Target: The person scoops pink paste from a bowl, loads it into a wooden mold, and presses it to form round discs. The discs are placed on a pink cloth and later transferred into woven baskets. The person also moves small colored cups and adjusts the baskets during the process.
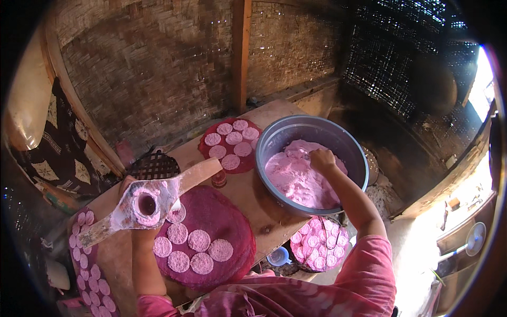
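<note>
In my left hand [127, 184] is a wooden hand press [199, 176], raised above the table. It has two long handles and a plastic-wrapped middle with a round opening, smeared pink inside. The press hides most of that hand's fingers. My right hand [322, 159] is closed, at the surface of the pink dough [298, 177] in a large grey basin [268, 188]. What its fingers hold cannot be made out. Below the press lies a round red-purple sheet [232, 224] with several pink dough discs [199, 240], one partly hidden under the press.
A second red sheet [207, 141] with discs lies behind. A small jar [219, 180] stands between the sheets. More discs [94, 284] lie at the far left and on a round tray [319, 244] below the basin. A blue dipper [278, 257] sits beside that tray. A woven wall [153, 68] rises behind the wooden table [266, 229].
</note>
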Action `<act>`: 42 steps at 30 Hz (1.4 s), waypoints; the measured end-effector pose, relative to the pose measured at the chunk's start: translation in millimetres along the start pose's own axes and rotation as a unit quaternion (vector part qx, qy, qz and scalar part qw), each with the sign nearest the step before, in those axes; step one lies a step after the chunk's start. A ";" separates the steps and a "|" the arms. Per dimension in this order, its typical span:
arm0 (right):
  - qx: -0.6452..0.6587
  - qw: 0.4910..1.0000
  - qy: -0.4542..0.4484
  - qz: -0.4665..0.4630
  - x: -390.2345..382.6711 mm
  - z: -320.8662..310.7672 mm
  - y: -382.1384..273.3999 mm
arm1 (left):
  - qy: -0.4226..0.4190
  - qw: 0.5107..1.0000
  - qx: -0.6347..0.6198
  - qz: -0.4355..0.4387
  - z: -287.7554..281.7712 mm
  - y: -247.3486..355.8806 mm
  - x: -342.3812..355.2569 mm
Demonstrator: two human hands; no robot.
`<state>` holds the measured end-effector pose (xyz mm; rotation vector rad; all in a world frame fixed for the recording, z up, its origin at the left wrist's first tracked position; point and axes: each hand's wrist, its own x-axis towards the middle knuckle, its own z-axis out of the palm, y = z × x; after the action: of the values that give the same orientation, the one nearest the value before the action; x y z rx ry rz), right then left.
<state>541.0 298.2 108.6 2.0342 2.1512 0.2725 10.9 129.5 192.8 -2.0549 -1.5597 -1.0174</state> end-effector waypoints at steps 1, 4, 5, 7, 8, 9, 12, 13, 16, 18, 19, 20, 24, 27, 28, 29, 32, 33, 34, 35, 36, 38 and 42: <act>0.011 1.000 0.000 -0.022 6.1 3.1 -4.3 | -0.007 1.000 -0.019 -0.008 -5.1 2.7 1.4; 0.038 0.997 -0.021 -0.061 12.9 -1.7 -11.5 | -0.024 0.996 -0.081 -0.026 -15.1 14.8 6.8; 0.044 0.996 -0.019 -0.078 11.4 -5.8 -14.0 | -0.029 0.994 -0.105 -0.028 -15.1 19.7 10.7; 0.046 0.992 -0.011 -0.117 5.9 -15.3 -19.8 | -0.037 0.987 -0.157 -0.022 -14.1 32.3 19.9; 0.049 0.990 -0.013 -0.129 1.4 -19.7 -23.3 | -0.038 0.983 -0.178 -0.011 -10.8 39.9 26.8; 0.047 0.988 -0.011 -0.146 -4.5 -22.8 -27.4 | -0.041 0.979 -0.200 0.002 -8.3 47.6 33.8; 0.077 0.985 -0.004 -0.155 -27.9 -26.6 -33.4 | -0.025 0.977 -0.200 0.067 14.6 72.9 61.0; 0.095 0.985 -0.006 -0.147 -37.8 -26.6 -32.2 | -0.007 0.979 -0.180 0.096 30.1 82.1 73.0; 0.171 0.976 -0.050 -0.128 -65.1 -32.1 -18.8 | 0.036 0.973 -0.138 0.181 75.5 101.6 102.4; 0.261 0.958 -0.056 -0.102 -85.9 -46.0 1.0 | -0.013 0.968 -0.148 0.201 93.4 105.5 112.1; 0.278 0.951 -0.059 -0.123 -92.3 -58.8 14.2 | 0.025 0.958 -0.131 0.254 102.7 109.8 119.0; 0.366 0.914 -0.076 -0.159 -100.4 -73.9 28.9 | 0.018 0.957 -0.126 0.260 108.3 113.0 124.2; 0.577 0.786 -0.176 -0.136 -143.9 -127.1 74.0 | 0.039 0.951 -0.140 0.272 122.8 141.6 141.6; 0.717 0.633 -0.231 -0.179 -152.7 -135.2 74.6 | -0.007 0.957 -0.148 0.248 132.1 169.9 150.4; 0.737 0.595 -0.262 -0.184 -153.0 -133.0 72.3 | -0.026 0.957 -0.160 0.240 135.7 178.2 151.8; 0.763 0.550 -0.283 -0.187 -152.1 -130.0 69.4 | -0.046 0.957 -0.172 0.231 139.2 185.7 153.1; 0.746 0.591 -0.278 -0.127 -150.6 -130.0 70.2 | -0.011 0.938 -0.228 0.260 145.4 201.0 159.6; 0.696 0.676 -0.228 -0.082 -151.2 -133.9 71.4 | 0.011 0.935 -0.218 0.279 145.3 205.5 161.1; 0.626 0.759 -0.179 -0.014 -153.9 -140.1 73.8 | 0.032 0.932 -0.208 0.296 144.7 210.8 160.9; 0.517 0.849 -0.084 -0.067 -156.1 -147.9 74.4 | 0.054 0.942 -0.141 0.298 144.1 218.5 159.6; 0.415 0.901 0.053 -0.112 -161.3 -153.9 71.1 | -0.071 0.958 -0.095 0.259 142.0 224.7 157.9; 0.133 0.932 0.311 -0.128 -172.1 -159.6 51.8 | -0.016 0.958 -0.154 0.242 138.3 238.7 148.2; -0.021 0.901 0.397 -0.174 -188.0 -150.3 10.0 | -0.009 0.952 -0.149 0.268 142.6 254.8 141.2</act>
<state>524.3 108.5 256.1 1.6057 2.8499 1.2586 314.0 237.7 233.4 -2.4947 -0.7977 -1.0598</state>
